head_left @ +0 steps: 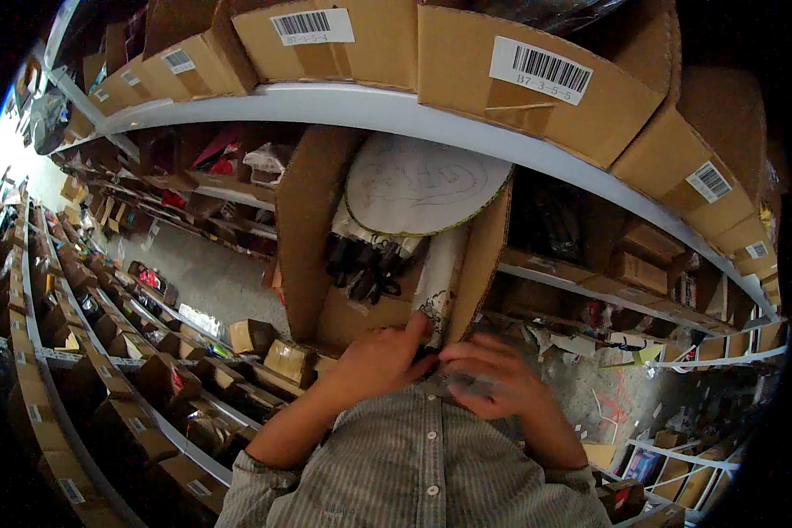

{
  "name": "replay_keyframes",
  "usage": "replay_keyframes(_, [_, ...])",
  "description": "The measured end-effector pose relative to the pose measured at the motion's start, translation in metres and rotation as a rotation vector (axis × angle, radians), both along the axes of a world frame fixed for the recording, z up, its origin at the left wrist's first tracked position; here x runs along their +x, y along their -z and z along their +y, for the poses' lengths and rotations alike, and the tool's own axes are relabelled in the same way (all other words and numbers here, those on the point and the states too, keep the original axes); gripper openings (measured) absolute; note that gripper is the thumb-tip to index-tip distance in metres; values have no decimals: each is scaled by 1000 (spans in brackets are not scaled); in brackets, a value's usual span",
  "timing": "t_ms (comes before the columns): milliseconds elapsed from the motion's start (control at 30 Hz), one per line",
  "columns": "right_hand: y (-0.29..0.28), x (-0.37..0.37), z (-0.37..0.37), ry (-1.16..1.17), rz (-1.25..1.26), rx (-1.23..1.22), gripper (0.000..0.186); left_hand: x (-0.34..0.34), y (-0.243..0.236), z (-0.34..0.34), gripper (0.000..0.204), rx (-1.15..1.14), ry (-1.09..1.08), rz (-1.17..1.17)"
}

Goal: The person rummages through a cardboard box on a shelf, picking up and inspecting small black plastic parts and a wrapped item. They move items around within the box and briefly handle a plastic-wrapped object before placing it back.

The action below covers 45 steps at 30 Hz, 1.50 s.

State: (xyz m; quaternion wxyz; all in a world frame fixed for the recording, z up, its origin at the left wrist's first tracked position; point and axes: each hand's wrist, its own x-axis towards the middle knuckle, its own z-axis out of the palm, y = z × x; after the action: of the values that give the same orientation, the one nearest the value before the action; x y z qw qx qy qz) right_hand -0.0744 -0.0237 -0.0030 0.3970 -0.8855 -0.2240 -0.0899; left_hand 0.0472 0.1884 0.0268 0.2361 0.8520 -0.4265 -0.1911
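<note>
An open cardboard box [306,246] juts out from the shelf in front of my body. Inside stand several white bundles with black ends and loops [365,264], and a round white disc [427,180] with a yellow-green rim and a faint drawing lies over them. Along the box's right side runs a long white rolled item [440,268] with black markings. My left hand [374,363] is closed round its near end, where something dark shows. Close beside it, my right hand [495,374] has its fingers curled in and slightly blurred; what they pinch is hidden.
Above the box, a white shelf beam [343,99] carries a row of labelled cardboard boxes [537,66]. More shelves with open boxes [642,268] extend right. To the left, rows of filled bins [88,352] flank a grey floor [194,264].
</note>
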Motion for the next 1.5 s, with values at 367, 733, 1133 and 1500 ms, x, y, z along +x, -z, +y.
replay_keyframes(367, [-7, 6, 4, 44, -94, 47, 44, 56, -18, 12, 53, -192, -401, -528])
replay_keyframes(733, [-18, 19, 12, 152, -108, 66, 44, 66, -1, 2, 46, -106, -463, -570])
replay_keyframes(1133, [-11, 22, 15, 150, -11, 358, 28, -11, -13, 32, 68, -336, -442, 238])
replay_keyframes(1500, [-21, 23, 10, 97, 36, 313, 34, -24, -13, 27, 69, -215, -75, 47])
